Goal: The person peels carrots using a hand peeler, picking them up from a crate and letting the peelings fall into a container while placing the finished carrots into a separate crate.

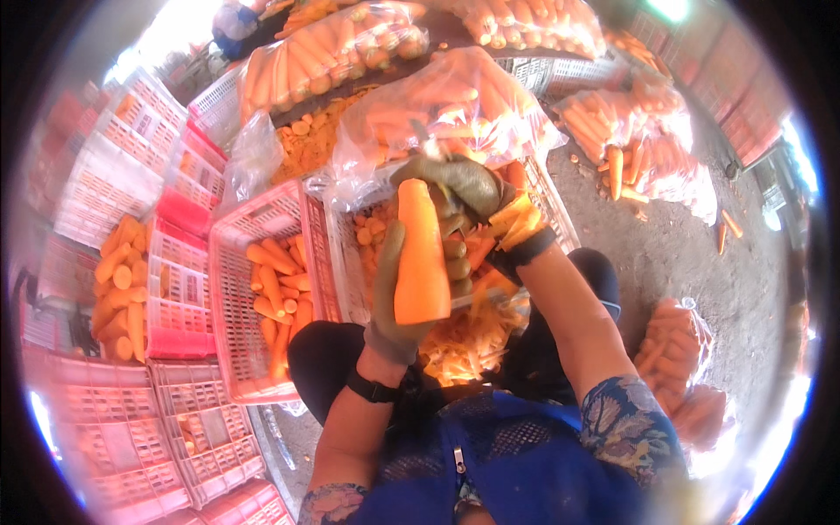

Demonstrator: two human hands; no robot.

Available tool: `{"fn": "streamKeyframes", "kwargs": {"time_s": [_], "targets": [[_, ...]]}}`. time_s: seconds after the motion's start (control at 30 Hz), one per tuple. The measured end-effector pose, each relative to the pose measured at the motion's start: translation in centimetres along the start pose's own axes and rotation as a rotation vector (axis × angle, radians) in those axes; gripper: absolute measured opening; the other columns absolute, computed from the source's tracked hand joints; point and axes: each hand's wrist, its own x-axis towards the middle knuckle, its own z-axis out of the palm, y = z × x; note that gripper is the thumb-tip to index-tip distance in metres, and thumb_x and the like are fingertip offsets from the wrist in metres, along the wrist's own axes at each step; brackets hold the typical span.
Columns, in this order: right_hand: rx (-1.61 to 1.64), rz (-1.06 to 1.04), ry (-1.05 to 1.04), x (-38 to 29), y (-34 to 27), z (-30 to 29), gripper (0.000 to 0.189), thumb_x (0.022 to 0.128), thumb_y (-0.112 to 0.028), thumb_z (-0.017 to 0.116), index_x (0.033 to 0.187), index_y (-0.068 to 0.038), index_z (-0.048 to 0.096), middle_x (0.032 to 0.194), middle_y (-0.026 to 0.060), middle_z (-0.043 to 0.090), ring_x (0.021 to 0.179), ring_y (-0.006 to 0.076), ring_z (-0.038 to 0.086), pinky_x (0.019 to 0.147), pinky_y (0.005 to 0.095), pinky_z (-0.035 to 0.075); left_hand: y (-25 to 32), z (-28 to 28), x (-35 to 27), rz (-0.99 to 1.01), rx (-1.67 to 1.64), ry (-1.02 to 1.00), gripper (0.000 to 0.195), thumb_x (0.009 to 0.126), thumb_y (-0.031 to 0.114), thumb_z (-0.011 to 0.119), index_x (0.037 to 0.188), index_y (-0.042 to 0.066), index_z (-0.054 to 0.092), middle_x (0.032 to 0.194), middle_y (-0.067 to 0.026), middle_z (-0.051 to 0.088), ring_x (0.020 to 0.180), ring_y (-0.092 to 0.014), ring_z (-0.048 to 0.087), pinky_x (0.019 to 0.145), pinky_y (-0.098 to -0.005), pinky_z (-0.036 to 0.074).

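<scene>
A large peeled carrot (422,256) stands out in front of me, with my gloved left hand (407,282) wrapped around its lower part. My right hand (469,190), in a soiled glove, is curled just beyond the carrot's upper end; what its fingers hold is hard to make out. Orange peel sticks to the right wrist. Below both hands a pale plastic crate (336,262) contains carrot pieces, and a heap of carrot peelings (466,341) lies between my knees. An open clear bag of carrots (440,98) rests across the crate's far side.
At my left a pink crate (220,295) holds peeled carrots, beside stacked crates (118,420). Bagged carrots (328,59) lie ahead, with more bags (630,125) on the concrete floor (676,262) at the right. Another person (234,29) is at the far upper left.
</scene>
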Motion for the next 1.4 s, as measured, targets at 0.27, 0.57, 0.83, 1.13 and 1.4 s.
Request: {"fn": "streamKeyframes", "kwargs": {"time_s": [0.27,0.57,0.83,1.13,1.4], "targets": [[-0.371,-0.111,0.103,-2.6,-0.5,0.2,0.029,0.09,-0.026,0.069,0.105,-0.001,0.069,0.082,0.0074,0.068,0.051,0.0105,0.056,0.038,0.025,0.041,-0.9,-1.3,-0.8,0.374,0.776,-0.172,0.045,0.104,0.04,0.048,0.133,0.005,0.05,0.111,-0.0149,0.065,0.095,-0.025,0.067,0.087,-0.0389,0.055],[-0.023,-0.038,0.347,-7.9,-0.5,8.0,0.03,0.096,-0.028,0.066,0.104,0.001,0.069,0.092,0.0046,0.07,0.083,0.0125,0.065,0.072,0.0275,0.051,-2.8,-5.6,2.4,0.281,0.541,-0.038,0.043,0.102,0.022,0.055,0.138,0.001,0.045,0.123,-0.0109,0.06,0.112,-0.02,0.06,0.094,-0.0311,0.049],[-0.347,-0.553,0.527,5.5,3.9,-3.0,0.038,0.088,-0.029,0.068,0.117,-0.004,0.061,0.09,0.0082,0.067,0.074,0.0226,0.062,0.065,0.0368,0.053,-0.5,-0.2,-0.8,-0.056,0.172,0.062,0.054,0.102,0.046,0.051,0.137,0.005,0.05,0.12,-0.0132,0.063,0.1,-0.025,0.065,0.085,-0.0374,0.055],[-0.091,-0.101,0.429,-5.2,-0.2,2.4,0.049,0.101,-0.041,0.055,0.113,0.006,0.063,0.103,0.0133,0.071,0.092,0.0231,0.068,0.078,0.0324,0.051,0.4,-1.5,0.3,0.216,0.096,-0.281,0.051,0.106,0.043,0.043,0.142,0.006,0.045,0.123,-0.0093,0.059,0.109,-0.02,0.06,0.095,-0.0371,0.052],[0.199,-0.16,0.385,-5.7,-1.5,7.8,0.037,0.102,-0.03,0.055,0.082,0.001,0.06,0.108,0.0185,0.068,0.099,0.0268,0.066,0.092,0.037,0.051,-1.9,-4.1,0.5,0.803,1.501,0.035,0.048,0.103,0.031,0.053,0.142,0.004,0.044,0.137,-0.0103,0.053,0.126,-0.021,0.053,0.109,-0.0372,0.043]]}}
